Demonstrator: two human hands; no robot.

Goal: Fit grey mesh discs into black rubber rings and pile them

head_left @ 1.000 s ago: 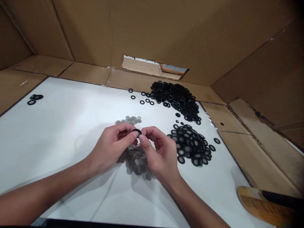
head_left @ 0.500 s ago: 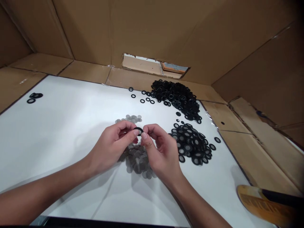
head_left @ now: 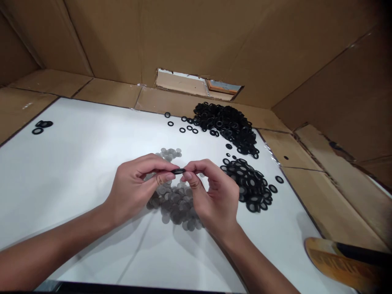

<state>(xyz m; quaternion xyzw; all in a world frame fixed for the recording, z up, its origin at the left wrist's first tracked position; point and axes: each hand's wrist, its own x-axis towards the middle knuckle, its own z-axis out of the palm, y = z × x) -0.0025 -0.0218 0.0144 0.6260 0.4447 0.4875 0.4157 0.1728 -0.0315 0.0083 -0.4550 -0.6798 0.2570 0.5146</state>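
My left hand (head_left: 136, 185) and my right hand (head_left: 212, 194) meet above the white table (head_left: 92, 163), both pinching one small black rubber ring (head_left: 178, 171) between thumbs and forefingers. The ring lies nearly flat, edge-on to the camera. Directly beneath the hands is a heap of grey mesh discs (head_left: 174, 202). Just right of my right hand sits a pile of black rings with grey centres (head_left: 249, 183).
A larger heap of plain black rings (head_left: 226, 124) lies at the back right, with loose rings (head_left: 180, 122) beside it. Two or three rings (head_left: 41, 126) sit at the far left. Cardboard walls (head_left: 199, 45) enclose the table. A wooden-looking object (head_left: 343, 261) is at the lower right.
Both hands have stayed together on the ring and turned it from showing its opening to lying nearly flat. The left hand has shifted slightly lower.
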